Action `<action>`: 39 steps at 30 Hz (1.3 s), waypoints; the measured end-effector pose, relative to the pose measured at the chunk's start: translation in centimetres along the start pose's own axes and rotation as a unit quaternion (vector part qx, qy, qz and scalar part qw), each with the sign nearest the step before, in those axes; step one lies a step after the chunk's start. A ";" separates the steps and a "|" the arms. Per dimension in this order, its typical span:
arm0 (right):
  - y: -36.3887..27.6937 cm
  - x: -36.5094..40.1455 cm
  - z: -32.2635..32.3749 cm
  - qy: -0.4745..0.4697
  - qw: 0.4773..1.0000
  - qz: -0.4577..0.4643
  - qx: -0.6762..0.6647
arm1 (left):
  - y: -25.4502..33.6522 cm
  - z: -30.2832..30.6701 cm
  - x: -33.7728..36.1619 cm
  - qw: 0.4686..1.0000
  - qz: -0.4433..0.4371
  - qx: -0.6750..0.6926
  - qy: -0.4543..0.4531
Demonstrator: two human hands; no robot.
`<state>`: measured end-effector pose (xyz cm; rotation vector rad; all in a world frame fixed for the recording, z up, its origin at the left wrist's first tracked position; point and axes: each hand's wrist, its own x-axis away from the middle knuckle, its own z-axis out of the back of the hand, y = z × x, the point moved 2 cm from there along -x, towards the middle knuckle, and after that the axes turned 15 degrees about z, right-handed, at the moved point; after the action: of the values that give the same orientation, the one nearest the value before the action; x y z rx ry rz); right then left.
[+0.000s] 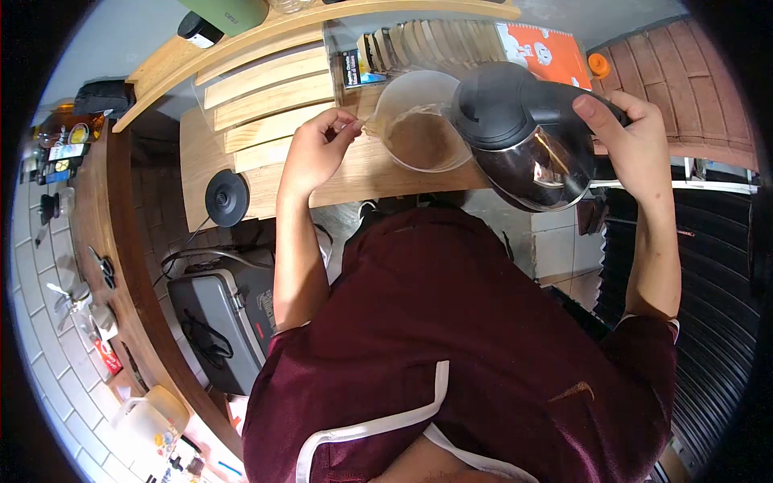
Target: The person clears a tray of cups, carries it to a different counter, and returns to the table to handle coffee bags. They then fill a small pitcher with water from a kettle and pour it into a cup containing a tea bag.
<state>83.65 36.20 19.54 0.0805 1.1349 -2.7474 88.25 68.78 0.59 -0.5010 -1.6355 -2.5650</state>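
Observation:
My right hand (636,141) is wrapped round the handle of a black electric kettle (499,105) with a dark, shiny lower body. The kettle leans left, its spout end over the rim of a translucent plastic container (403,95). Brownish liquid (420,141) shows inside the container, with a pale streak near the spout. At the container's left rim, my left hand (318,153) is closed in a pinch. Thin pale strands seem to run from its fingertips to the rim, too fine to name.
A round black kettle base (227,198) sits at the wooden table's left end. Behind stand wooden slats (274,101), a row of books (435,44) and an orange notebook (555,52). A brown wooden counter (121,241) with scissors runs along the left, above a grey case (213,314).

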 end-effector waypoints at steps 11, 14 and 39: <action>-0.3 0.0 -0.2 0.012 0.999 0.002 -0.031 | 0.1 0.0 -0.1 1.000 -0.006 -0.004 -0.001; 0.0 0.0 -0.2 0.010 0.999 -0.016 -0.027 | -0.1 0.1 -0.2 1.000 -0.001 0.000 -0.005; 0.4 0.5 0.6 -0.002 0.999 -0.004 0.033 | -0.1 0.0 -0.3 0.999 -0.011 0.026 -0.017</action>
<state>83.27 35.46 19.64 0.0782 1.0456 -2.7918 88.54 68.85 0.38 -0.5276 -1.7223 -2.5362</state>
